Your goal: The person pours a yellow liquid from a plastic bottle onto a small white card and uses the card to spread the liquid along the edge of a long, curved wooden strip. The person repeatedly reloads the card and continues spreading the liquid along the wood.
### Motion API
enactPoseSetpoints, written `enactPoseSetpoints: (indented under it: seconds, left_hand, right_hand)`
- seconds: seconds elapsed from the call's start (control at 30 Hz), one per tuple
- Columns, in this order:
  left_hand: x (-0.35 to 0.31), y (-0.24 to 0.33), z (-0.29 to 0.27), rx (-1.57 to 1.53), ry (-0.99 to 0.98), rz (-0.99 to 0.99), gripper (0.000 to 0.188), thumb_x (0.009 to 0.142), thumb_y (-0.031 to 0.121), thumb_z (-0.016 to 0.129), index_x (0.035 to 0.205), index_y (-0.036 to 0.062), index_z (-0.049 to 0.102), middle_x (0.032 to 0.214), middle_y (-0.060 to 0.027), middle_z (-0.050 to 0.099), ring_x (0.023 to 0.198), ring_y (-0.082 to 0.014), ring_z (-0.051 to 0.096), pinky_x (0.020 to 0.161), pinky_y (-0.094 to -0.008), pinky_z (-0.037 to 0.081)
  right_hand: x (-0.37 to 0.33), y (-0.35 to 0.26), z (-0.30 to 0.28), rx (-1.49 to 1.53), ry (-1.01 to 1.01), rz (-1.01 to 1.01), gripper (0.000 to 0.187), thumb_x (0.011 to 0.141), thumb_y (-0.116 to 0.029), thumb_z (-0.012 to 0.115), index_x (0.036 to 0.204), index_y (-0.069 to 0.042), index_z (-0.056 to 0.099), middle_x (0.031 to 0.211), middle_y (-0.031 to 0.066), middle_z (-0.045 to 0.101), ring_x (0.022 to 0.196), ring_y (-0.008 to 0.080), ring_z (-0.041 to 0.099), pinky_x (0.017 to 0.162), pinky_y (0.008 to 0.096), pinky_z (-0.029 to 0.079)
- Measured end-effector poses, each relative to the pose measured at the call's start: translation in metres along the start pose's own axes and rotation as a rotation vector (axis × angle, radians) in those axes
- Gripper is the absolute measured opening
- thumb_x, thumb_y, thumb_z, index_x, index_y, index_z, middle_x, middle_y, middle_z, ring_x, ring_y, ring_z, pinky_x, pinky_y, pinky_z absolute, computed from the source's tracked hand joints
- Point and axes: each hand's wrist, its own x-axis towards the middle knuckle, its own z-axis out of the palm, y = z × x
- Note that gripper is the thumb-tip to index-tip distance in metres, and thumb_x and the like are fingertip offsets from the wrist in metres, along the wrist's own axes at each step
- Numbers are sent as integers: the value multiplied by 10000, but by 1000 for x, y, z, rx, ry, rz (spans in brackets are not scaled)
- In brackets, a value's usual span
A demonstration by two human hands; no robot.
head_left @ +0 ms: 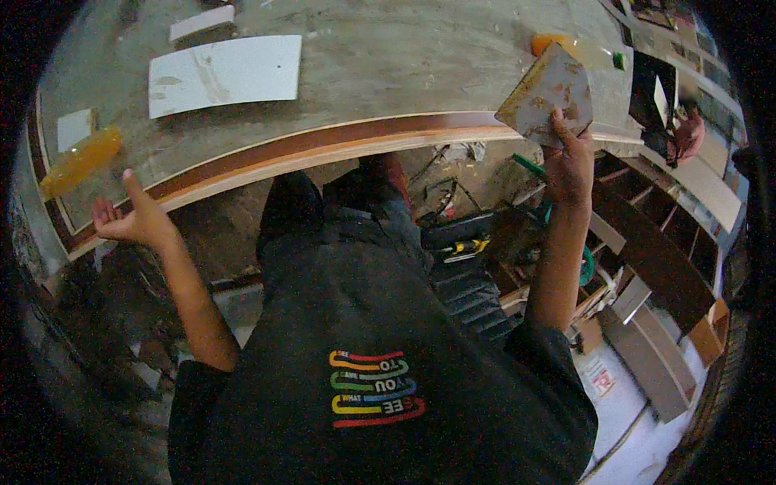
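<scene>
In my right hand [571,153] is a flat grey trapezoid-shaped piece [550,93] with brown smears, gripped at its narrow lower end with the thumb on top. It is held up over the right part of a large grey-brown board [388,65]. Over the board's near left corner, my left hand [133,218] is empty, its thumb stretched out and fingers loosely bent apart. Just beyond it lies an orange translucent bottle-like object [81,162]. A brown strip with a pale wooden edge [323,149] runs along the board's near side.
On the board lie a white rectangular panel [226,77], a small white piece [75,129] and a narrow pale strip [202,24]. An orange object [554,42] sits at the far right. Panels [651,356] and a yellow-handled tool [469,246] are below right. Another person [687,133] is beyond.
</scene>
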Motion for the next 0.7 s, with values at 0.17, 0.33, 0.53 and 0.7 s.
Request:
enactPoseSetpoints:
  seconds: [0.17,0.33,0.53,0.7]
  left_hand:
    - [-111,60,42,4,-138,146,732,853,270,813,1367,-31,390,1375,-181,443,1291,-293,425,1131,-449,312]
    - [-132,74,76,21,47,227,540,875,259,773,1274,-14,532,1297,-168,538,1269,-288,449,1106,-457,336]
    - [-127,67,73,75,41,357,313,896,167,737,1155,9,662,1237,-131,608,1233,-281,478,1070,-435,387]
    - [-127,65,69,187,2,371,278,886,179,751,1121,40,703,1223,-123,623,1234,-270,482,1070,-437,397]
  right_hand:
    - [60,-30,0,-619,-420,-124,284,904,-36,697,1181,15,666,1121,84,715,1020,178,671,921,344,530]
    - [76,-42,5,-915,-841,-182,237,907,20,638,1131,7,715,1076,98,749,1004,188,684,931,336,526]
    - [81,-32,-6,-1159,-899,-138,228,899,28,625,1099,-16,725,1028,190,742,976,298,727,889,361,536]
    - [80,-20,-18,-1263,-933,-148,276,850,65,640,1094,-30,725,992,221,720,913,364,719,789,406,544]
